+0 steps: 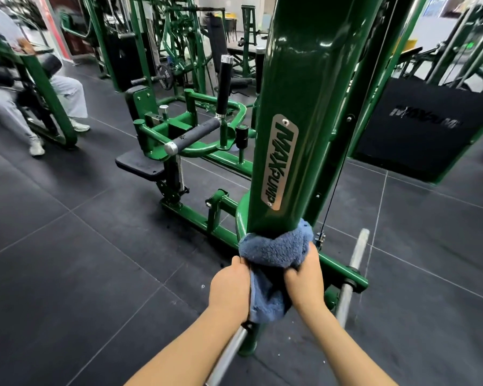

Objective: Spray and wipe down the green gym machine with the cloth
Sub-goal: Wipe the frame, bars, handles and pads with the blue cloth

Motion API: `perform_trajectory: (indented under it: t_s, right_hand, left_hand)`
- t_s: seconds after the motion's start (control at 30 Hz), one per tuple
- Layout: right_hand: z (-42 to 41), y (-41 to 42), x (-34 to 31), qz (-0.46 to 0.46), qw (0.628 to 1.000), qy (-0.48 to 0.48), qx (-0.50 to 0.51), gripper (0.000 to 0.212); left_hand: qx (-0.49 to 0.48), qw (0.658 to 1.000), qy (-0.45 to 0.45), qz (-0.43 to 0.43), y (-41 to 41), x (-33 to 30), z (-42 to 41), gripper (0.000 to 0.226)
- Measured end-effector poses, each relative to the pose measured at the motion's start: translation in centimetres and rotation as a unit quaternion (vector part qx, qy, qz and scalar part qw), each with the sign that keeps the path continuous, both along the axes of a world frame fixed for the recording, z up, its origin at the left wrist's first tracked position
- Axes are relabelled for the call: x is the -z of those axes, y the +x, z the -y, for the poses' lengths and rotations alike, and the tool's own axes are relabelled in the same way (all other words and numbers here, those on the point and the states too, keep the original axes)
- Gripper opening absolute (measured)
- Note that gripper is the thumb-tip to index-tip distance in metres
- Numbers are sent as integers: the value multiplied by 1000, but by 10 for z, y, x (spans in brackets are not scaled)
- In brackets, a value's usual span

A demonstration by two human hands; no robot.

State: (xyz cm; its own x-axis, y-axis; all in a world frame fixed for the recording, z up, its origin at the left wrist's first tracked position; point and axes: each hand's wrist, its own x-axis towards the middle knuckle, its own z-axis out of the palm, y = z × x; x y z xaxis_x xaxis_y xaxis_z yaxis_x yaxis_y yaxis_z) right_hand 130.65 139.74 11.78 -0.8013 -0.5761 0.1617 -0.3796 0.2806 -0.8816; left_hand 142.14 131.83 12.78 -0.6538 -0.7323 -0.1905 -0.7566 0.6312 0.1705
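— What are the fingers doing?

— The left hand (229, 288) has its fingers curled into the near left fold of the blue cloth (273, 254), gripping it. The right hand (304, 277) does the same on the right side, thumb and fingers bunched into the fabric.

— And where does the cloth sit?

— It is wrapped around the foot of the thick green column (304, 107) of the gym machine, touching the paint all the way across the near face. A loose tail hangs down between the two wrists.

— What is on the column above it?

— A metal nameplate (280, 162) reading MAXPUMP, running lengthwise up the post.

— And around the base?

— A bare steel bar (352, 274) passes through the green base frame (343, 268) just right of the right hand, and comes out again under the left forearm. Left of the column stand a black seat pad (140, 164) and padded handles (195, 132) on the same green frame.

— Beyond that?

— Dark floor tiles (81, 274). Near the floor's far left edge a person in light trousers (9, 107) sits at another green machine.
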Motion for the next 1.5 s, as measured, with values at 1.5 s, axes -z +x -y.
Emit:
perform_trajectory:
  t_s: [1.5]
  right_hand:
    - [51,70,-51,-452,808,355,-130,24]
  left_hand:
    - [-79,979,146,-120,52,9,-3,23]
